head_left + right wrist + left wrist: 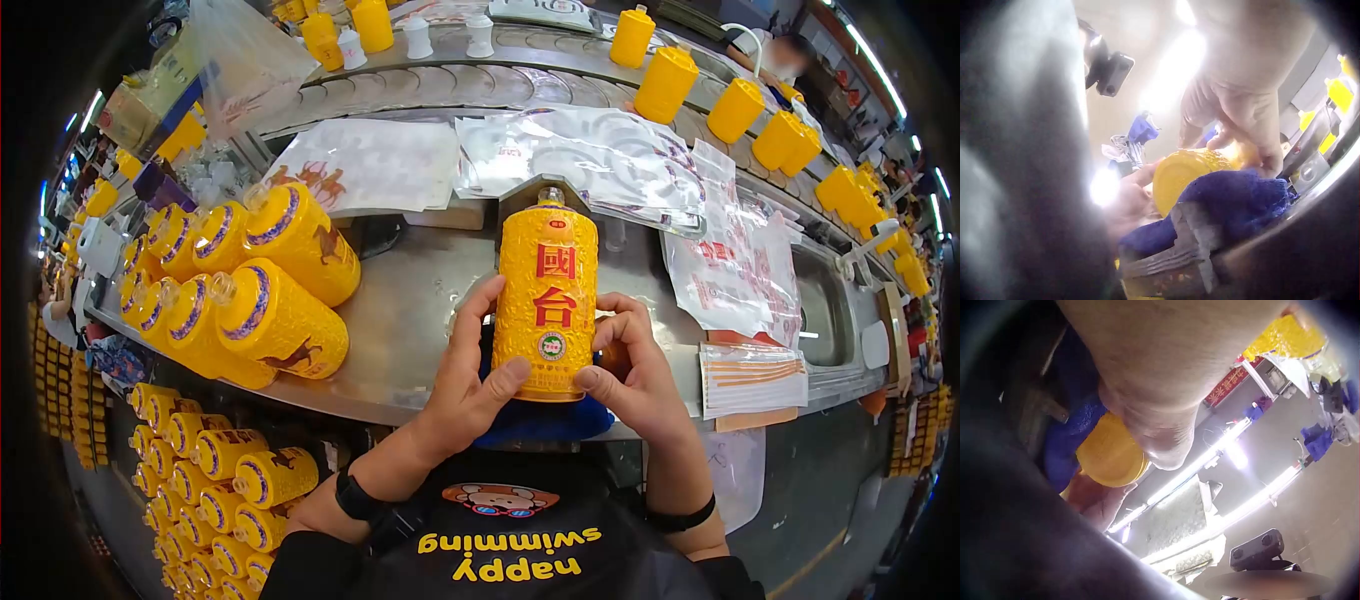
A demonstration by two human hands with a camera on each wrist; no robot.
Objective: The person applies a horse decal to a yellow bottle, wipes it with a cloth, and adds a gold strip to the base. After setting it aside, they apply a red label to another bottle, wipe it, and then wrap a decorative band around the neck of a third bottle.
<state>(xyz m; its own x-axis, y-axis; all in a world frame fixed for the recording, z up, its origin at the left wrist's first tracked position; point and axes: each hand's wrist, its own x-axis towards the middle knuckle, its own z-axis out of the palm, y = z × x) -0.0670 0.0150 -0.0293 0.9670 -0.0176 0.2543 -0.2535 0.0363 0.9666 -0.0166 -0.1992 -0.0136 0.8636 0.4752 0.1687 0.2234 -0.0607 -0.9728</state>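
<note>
Both hands hold a yellow bottle (546,330) with an embossed surface, large red characters and a small round green-and-white label down its front. Its clear glass neck points away from the body. My left hand (462,378) grips its left side, thumb on the lower front edge. On the lower right, my right hand (648,388) grips it with the thumb at the front and the fingers bent. A brown rounded thing (612,358) shows between those fingers and the bottle. Blue cloth (1229,194) lies under the bottle, whose round base (1175,184) faces the right wrist camera.
Several yellow bottles with purple neck bands (290,315) lie stacked at left on the metal table (400,270); more bottles (215,470) fill the lower left. Printed sheets (590,160) lie behind the hands. Beyond them runs a conveyor (400,95). A sink (820,300) is at right.
</note>
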